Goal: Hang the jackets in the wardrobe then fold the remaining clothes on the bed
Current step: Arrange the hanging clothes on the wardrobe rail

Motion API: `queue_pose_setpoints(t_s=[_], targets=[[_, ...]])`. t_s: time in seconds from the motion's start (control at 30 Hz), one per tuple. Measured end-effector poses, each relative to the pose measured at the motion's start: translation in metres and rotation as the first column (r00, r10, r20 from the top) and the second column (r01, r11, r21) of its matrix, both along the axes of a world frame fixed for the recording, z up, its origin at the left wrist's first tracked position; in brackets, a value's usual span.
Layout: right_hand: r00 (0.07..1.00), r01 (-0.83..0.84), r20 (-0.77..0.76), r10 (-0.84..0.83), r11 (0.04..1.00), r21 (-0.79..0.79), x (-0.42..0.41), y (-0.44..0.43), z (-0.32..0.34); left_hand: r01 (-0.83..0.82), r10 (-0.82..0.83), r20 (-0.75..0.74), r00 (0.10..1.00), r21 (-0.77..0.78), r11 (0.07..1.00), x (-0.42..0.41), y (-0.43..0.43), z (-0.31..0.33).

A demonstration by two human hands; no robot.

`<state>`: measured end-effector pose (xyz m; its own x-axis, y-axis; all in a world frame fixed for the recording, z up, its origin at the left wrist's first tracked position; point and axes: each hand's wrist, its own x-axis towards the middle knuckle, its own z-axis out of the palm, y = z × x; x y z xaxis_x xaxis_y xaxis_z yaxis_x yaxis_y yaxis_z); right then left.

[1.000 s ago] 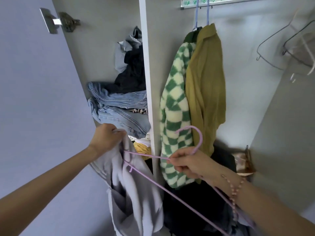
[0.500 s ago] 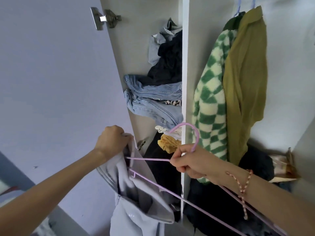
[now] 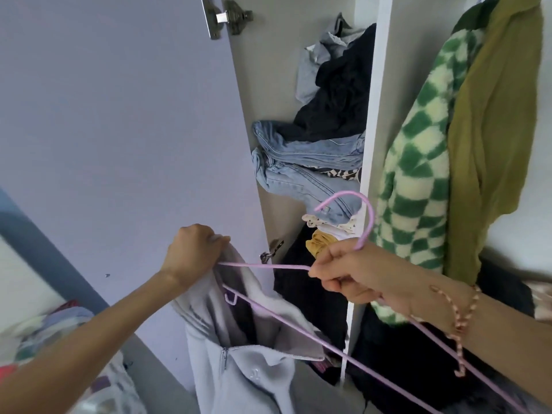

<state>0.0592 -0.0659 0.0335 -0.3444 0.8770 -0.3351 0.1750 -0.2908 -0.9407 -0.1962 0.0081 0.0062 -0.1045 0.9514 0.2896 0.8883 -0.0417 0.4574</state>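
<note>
My left hand (image 3: 191, 252) grips the collar of a pale lilac zip-up fleece jacket (image 3: 248, 363), which hangs down below it. My right hand (image 3: 355, 276) holds a lilac wire hanger (image 3: 298, 319) by its neck, the hook curving up above my fingers. One end of the hanger reaches into the jacket's shoulder at my left hand. In the open wardrobe's right section hang a green-and-cream checked fleece jacket (image 3: 418, 162) and an olive jacket (image 3: 495, 127).
The lilac wardrobe door (image 3: 119, 130) stands open on the left. Shelves behind the white divider (image 3: 373, 115) hold piled jeans (image 3: 304, 171) and dark clothes (image 3: 337, 94). Dark clothes lie heaped on the wardrobe floor (image 3: 403, 363). A patterned bedspread (image 3: 59, 339) shows at the lower left.
The view has swung to the left and down, so the hanging jackets sit further right. Both hands keep their grip; the jacket's zipped front has come into view below the hanger.
</note>
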Motion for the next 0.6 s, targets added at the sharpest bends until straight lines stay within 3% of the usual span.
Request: queue_pose_setpoints(t_s=[0.17,0.23,0.4,0.5,0.53,0.6], targets=[[0.959,-0.115,0.275,0.061,0.976,0.183,-0.054,0.028,-0.051,0.121,-0.121,0.053,0.991,0.008,0.993,0.019,-0.016,-0.004],[0.972,-0.053,0.237,0.003,0.977,0.206,-0.068,0.040,-0.069,0.146,-0.148,0.085,0.985,0.030,0.989,0.025,-0.024,-0.001],[0.998,-0.022,0.057,0.007,0.962,0.272,-0.083,0.056,-0.094,0.189,-0.176,0.336,0.925,-0.005,0.982,0.037,-0.038,0.014],[0.996,0.082,0.009,-0.089,0.948,0.309,-0.070,0.061,-0.083,0.355,-0.233,0.387,0.892,-0.282,0.891,0.026,-0.042,0.025],[0.995,0.090,0.010,-0.099,0.935,0.342,-0.063,0.064,-0.078,0.348,-0.249,0.320,0.914,-0.306,0.886,0.020,-0.042,0.027],[0.993,0.006,0.100,-0.058,0.891,0.454,-0.052,0.066,-0.067,0.309,-0.311,-0.090,0.946,-0.034,0.951,0.010,-0.029,0.024]])
